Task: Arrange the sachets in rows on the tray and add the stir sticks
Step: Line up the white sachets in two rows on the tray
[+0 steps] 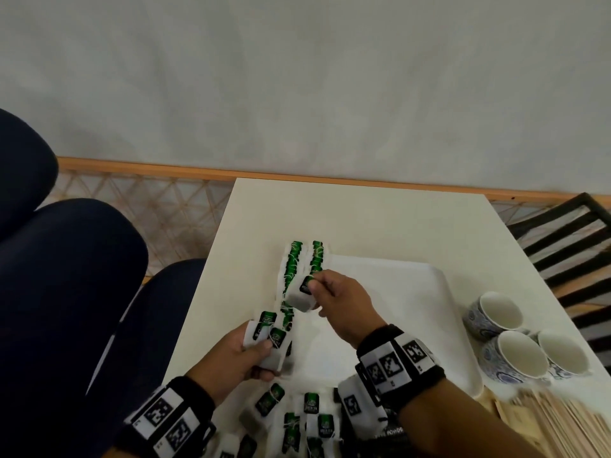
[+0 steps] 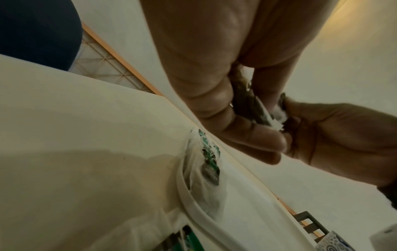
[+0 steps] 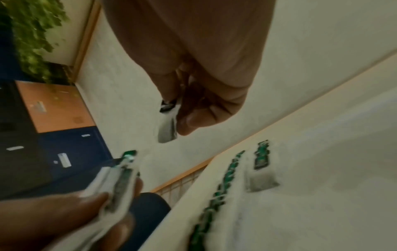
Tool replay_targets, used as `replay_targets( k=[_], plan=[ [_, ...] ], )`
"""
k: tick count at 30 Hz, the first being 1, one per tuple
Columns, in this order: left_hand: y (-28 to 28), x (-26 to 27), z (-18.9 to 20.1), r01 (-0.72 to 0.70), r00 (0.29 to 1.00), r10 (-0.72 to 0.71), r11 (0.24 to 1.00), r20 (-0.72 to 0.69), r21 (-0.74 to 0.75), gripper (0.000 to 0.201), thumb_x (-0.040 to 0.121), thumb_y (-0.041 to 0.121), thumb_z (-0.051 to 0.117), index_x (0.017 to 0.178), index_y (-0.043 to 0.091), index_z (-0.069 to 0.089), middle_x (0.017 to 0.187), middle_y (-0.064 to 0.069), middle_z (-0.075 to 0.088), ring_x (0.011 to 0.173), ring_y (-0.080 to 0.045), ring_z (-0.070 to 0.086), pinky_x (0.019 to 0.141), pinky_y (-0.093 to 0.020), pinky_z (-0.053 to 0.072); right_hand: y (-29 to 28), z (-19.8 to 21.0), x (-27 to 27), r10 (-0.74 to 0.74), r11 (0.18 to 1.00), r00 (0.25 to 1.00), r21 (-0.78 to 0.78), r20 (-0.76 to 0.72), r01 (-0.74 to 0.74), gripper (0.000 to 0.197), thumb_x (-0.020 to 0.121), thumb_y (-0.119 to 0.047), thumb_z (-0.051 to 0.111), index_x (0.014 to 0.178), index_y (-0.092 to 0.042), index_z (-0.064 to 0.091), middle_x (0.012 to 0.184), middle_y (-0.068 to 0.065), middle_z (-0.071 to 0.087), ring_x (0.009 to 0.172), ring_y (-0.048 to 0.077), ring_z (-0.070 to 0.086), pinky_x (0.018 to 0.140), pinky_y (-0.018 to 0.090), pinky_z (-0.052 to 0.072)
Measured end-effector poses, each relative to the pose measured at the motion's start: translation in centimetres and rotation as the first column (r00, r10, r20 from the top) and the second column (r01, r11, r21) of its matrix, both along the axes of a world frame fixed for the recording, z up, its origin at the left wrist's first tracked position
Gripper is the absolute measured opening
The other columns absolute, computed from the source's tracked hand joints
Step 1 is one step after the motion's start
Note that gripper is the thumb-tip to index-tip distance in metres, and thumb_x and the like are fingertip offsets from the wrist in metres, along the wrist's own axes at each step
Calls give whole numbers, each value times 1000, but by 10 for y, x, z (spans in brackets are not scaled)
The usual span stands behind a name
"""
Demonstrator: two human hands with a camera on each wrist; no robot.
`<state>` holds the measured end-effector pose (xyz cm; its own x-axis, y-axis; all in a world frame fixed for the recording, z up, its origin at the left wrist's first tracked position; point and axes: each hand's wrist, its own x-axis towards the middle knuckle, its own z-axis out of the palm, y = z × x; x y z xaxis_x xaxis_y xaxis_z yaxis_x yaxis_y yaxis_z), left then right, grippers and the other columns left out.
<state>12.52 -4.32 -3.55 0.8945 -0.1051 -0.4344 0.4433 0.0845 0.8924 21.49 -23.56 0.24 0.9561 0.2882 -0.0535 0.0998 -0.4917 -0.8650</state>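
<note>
A person's right hand (image 1: 334, 299) is pinching a single sachet (image 1: 301, 297) between thumb and fingers, holding it in the air just above the near end of the right-hand row of sachets (image 1: 316, 261) on the white tray (image 1: 439, 285). A second, longer row (image 1: 291, 269) is running alongside it at the tray's left edge, the green tags overlapping one another. The sachet is hanging below the fingertips, its green-and-black tag uppermost under the thumb.

The left hand (image 1: 246, 353) is gripping a small bundle of sachets (image 1: 269, 338), fingers curled around it, near the front-left corner of the tray and slightly nearer the person than the right hand. In the right wrist view the bundle (image 3: 117, 185) is showing edge-on between the left thumb and fingers, though the picture is blurred.

More loose sachets (image 1: 310, 414) are lying scattered on the white table (image 1: 363, 219) at the near edge, below both wrists. A pile of wooden stir sticks (image 1: 555, 424) is resting on the table to the right of the tray's near corner. Three blue-patterned cups (image 1: 522, 345) are standing beside the tray's right edge, just beyond the sticks.
</note>
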Motion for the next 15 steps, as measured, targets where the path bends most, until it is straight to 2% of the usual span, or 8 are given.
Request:
replay_targets(
  k=[2, 4, 7, 10, 12, 15],
  plan=[
    [0, 5, -3, -9, 1000, 9, 1000, -1, 13, 22, 97, 5, 48, 116, 11, 58, 98, -12, 73, 79, -29, 69, 70, -38, 58, -9, -16, 17, -75, 993, 997, -96, -34, 72, 15, 98, -22, 51, 87, -22, 62, 79, -7, 62, 78, 17, 59, 74, 35, 53],
    [1, 9, -6, -19, 1000, 19, 1000, -5, 18, 22, 97, 4, 47, 115, 11, 57, 99, -13, 72, 79, -30, 69, 67, -36, 58, -17, -35, 30, -99, 972, 992, -221, -74, 80, 14, 98, -19, 52, 100, -14, 64, 87, -2, 61, 82, 18, 55, 68, 27, 46],
    [2, 13, -9, -45, 999, 45, 999, -16, 22, 20, 97, 3, 47, 112, 11, 58, 93, -12, 72, 77, -30, 69, 65, -34, 58, -20, -56, 43, -118, 937, 985, -343, -128, 68, 17, 96, -20, 54, 106, -11, 65, 98, 4, 65, 85, 17, 53, 69, 23, 38],
    [3, 16, -11, -48, 998, 49, 999, -26, 23, 16, 97, 3, 48, 108, 8, 58, 85, -9, 73, 71, -26, 70, 62, -31, 57, -13, -65, 50, -98, 931, 983, -364, -153, 36, 13, 96, -21, 55, 95, -12, 64, 89, 2, 60, 82, 18, 52, 70, 23, 37],
    [4, 17, -12, -40, 999, 41, 999, -26, 19, 15, 97, 3, 47, 106, 6, 59, 79, -7, 74, 67, -23, 69, 59, -29, 57, -8, -68, 55, -98, 931, 982, -363, -158, 35, 14, 96, -22, 55, 85, -13, 57, 83, 2, 57, 80, 19, 51, 67, 24, 36],
    [5, 18, -11, -30, 999, 30, 999, -24, 18, 15, 97, 3, 47, 106, 4, 58, 77, -6, 74, 66, -22, 69, 60, -29, 57, -1, -71, 65, -132, 929, 978, -365, -159, 65, 21, 96, -24, 55, 79, -14, 50, 73, -3, 52, 78, 20, 51, 57, 23, 34]
  ],
)
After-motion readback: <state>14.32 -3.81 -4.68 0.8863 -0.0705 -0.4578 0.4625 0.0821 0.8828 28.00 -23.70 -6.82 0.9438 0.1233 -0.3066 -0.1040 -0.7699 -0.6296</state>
